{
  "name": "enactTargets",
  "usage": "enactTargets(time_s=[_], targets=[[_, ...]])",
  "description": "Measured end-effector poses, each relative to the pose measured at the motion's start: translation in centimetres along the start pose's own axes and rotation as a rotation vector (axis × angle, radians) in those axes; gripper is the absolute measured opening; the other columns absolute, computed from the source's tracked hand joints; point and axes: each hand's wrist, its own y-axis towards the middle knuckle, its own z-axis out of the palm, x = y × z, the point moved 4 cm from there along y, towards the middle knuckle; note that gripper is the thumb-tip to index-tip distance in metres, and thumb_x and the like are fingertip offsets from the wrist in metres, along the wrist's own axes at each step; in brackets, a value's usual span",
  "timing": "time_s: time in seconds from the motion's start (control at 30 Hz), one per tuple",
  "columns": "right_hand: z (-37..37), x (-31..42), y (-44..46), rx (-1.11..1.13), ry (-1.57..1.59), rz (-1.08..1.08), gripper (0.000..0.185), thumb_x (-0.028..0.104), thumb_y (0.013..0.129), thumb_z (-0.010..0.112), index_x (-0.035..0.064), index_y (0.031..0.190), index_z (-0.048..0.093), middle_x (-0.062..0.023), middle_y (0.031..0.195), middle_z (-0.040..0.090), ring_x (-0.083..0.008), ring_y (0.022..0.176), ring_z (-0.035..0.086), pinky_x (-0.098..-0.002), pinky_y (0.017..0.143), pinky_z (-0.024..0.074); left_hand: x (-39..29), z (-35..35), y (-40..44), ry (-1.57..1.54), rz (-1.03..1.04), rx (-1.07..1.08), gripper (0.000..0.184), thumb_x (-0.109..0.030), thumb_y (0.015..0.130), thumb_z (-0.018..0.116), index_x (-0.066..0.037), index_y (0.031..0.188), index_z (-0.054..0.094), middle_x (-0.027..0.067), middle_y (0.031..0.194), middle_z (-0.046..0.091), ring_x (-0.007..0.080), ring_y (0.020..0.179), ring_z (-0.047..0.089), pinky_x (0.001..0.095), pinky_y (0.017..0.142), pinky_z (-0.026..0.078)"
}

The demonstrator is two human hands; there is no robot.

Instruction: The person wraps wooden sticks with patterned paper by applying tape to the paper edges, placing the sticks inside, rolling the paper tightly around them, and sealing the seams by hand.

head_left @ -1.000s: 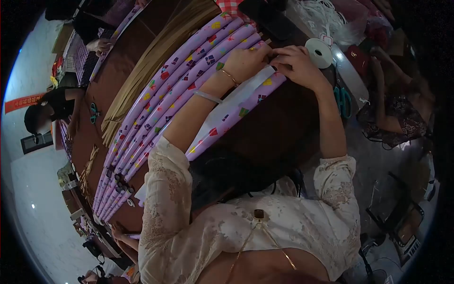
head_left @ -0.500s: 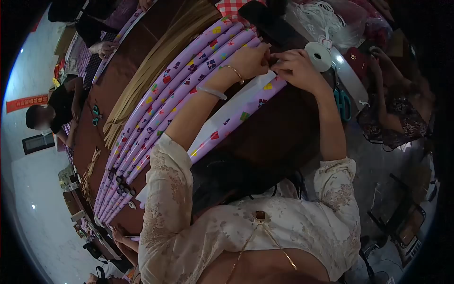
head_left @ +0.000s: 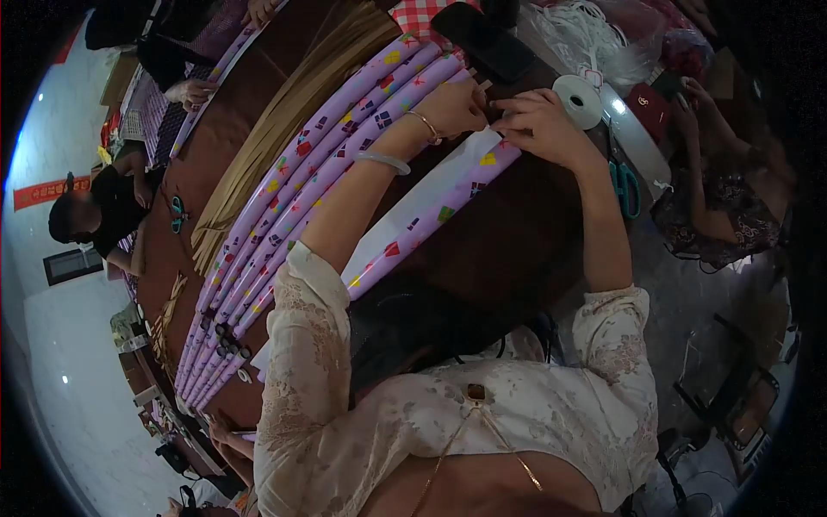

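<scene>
A sheet of purple patterned paper [head_left: 418, 226], its white underside showing, lies partly rolled in front of me. At its far end my left hand [head_left: 455, 108] is closed, fingers pinched on something too small to make out. My right hand [head_left: 538, 125] lies just to the right, thumb and fingers pressed on the paper's far corner. Several finished-looking purple rolls [head_left: 301, 159] lie side by side to the left, passing under my left forearm. A white tape spool [head_left: 578, 102] stands just beyond my right hand.
Brown strips [head_left: 284, 121] lie left of the rolls. A black phone-like object [head_left: 484, 41] is beyond my hands. Teal-handled scissors [head_left: 626, 189] lie right of my forearm, another pair [head_left: 177, 214] at far left. Co-workers sit at left [head_left: 116, 207] and right [head_left: 719, 202].
My left hand has shifted slightly left, away from my right hand, and more of the paper's white side shows. The co-worker at the left has moved an arm.
</scene>
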Motion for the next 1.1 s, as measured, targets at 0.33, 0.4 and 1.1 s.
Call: enactTargets(time_s=[0.33, 0.4, 1.1], targets=[[0.2, -0.2, 0.0, 0.009, -0.007, -0.02, 0.019, 0.017, 0.075, 0.061, 0.0152, 0.092, 0.068, -0.0022, 0.112, 0.057, -0.0191, 0.106, 0.048, -0.0357, 0.093, 0.0292, -0.9, -0.5, 0.2, -0.025, -0.041, 0.083, 0.033, -0.02, 0.072, 0.068, -0.001, 0.093, 0.052, 0.0073, 0.068, 0.063, 0.013, 0.046, 0.055, 0.0256, 0.041, 0.043], [0.2, -0.2, 0.0, 0.014, -0.004, -0.019, 0.019, 0.017, 0.075, 0.061, 0.0153, 0.092, 0.068, -0.0022, 0.112, 0.057, -0.0192, 0.106, 0.048, -0.0357, 0.093, 0.0293, -1.0, -0.4, 0.3, 0.008, -0.046, 0.109, 0.033, -0.02, 0.071, 0.068, -0.002, 0.093, 0.052, 0.0077, 0.069, 0.064, 0.0133, 0.046, 0.055, 0.0256, 0.042, 0.043], [0.4, -0.3, -0.2, 0.034, -0.069, -0.026, 0.02, 0.025, 0.076, 0.062, 0.0209, 0.094, 0.069, -0.0005, 0.115, 0.056, -0.0193, 0.111, 0.045, -0.0378, 0.095, 0.0283, -1.3, 0.0, 1.2, 0.235, 0.225, 0.014, 0.035, -0.014, 0.066, 0.067, -0.001, 0.093, 0.049, 0.0118, 0.075, 0.064, 0.0223, 0.058, 0.06, 0.0319, 0.053, 0.047]])
